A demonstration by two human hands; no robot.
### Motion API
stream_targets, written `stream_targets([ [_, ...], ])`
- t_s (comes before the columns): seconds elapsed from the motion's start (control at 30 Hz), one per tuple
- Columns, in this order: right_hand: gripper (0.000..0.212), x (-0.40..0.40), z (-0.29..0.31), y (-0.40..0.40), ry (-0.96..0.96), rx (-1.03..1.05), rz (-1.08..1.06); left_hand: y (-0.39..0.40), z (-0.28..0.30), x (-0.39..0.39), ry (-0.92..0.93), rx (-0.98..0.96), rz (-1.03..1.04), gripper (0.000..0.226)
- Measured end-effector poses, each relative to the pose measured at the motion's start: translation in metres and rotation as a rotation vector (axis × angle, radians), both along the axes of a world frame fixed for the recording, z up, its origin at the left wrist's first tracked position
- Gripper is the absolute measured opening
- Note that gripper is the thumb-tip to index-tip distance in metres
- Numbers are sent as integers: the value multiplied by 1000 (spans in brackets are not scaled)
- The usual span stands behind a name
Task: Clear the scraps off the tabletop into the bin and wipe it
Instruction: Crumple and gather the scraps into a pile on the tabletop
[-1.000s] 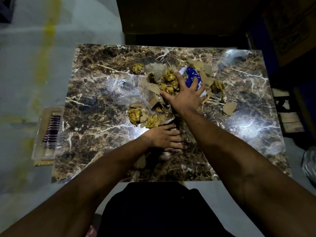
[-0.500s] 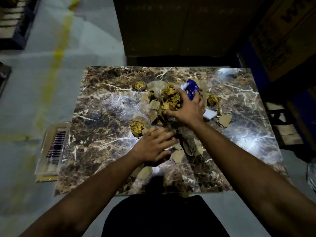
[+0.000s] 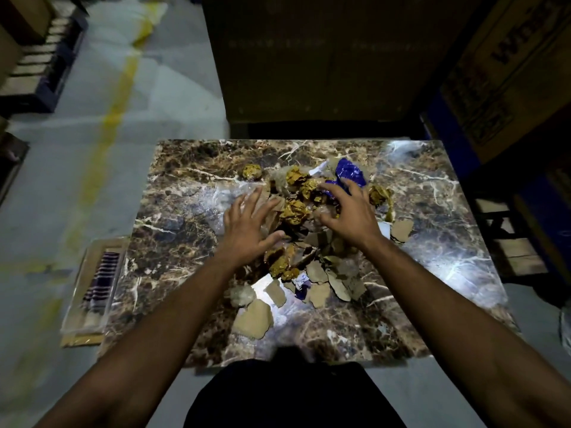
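A heap of scraps [image 3: 306,208] lies on the brown marble tabletop [image 3: 173,230]: crumpled gold foil balls, torn cardboard pieces, clear plastic film and a blue wrapper [image 3: 350,173]. My left hand [image 3: 247,227] hovers with spread fingers over the heap's left side, above the plastic film. My right hand [image 3: 347,214] has its fingers spread and slightly bent over the heap's right side, just in front of the blue wrapper. Neither hand holds anything. More cardboard pieces [image 3: 253,318] lie toward the near edge.
A black bin [image 3: 293,393] sits below the table's near edge, between my forearms. A flat tray with a striped cloth [image 3: 99,279] lies on the floor at the left. Large cardboard boxes [image 3: 506,69] stand behind and to the right of the table.
My left hand has lifted off the near scraps and moved forward and left over the plastic film with fingers spread. My right hand has risen slightly off the heap.
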State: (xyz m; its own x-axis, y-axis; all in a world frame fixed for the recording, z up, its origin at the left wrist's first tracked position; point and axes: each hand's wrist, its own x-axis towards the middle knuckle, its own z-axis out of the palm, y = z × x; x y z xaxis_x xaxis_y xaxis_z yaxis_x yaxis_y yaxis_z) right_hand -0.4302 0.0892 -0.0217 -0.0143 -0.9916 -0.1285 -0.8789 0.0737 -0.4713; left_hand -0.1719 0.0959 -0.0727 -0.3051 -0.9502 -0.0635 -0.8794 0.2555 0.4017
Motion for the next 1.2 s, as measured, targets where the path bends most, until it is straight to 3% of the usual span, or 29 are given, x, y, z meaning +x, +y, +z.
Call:
stream_targets([
  [0.13, 73, -10, -1, -2, -72, -1, 29, -18, 5, -4, -45, 50, 16, 76],
  [0.37, 54, -8, -6, 3, 20, -106, 201, -36, 29, -54, 145, 161, -151, 97],
  [0.6, 59, 10, -26, 17, 249, -117, 324, -19, 7, -67, -107, 155, -162, 115],
  [0.7, 63, 10, -22, 18, 170, -110, 294, -22, 12, -67, -102, 172, -144, 110],
  [0.9, 52, -19, -5, 12, -207, -211, 130, -42, 30, -61, -66, 40, -178, 84],
  [1.2, 48, -54, 8, 9, -260, -283, 72, -59, 48, -64, -54, 4, -212, 73],
])
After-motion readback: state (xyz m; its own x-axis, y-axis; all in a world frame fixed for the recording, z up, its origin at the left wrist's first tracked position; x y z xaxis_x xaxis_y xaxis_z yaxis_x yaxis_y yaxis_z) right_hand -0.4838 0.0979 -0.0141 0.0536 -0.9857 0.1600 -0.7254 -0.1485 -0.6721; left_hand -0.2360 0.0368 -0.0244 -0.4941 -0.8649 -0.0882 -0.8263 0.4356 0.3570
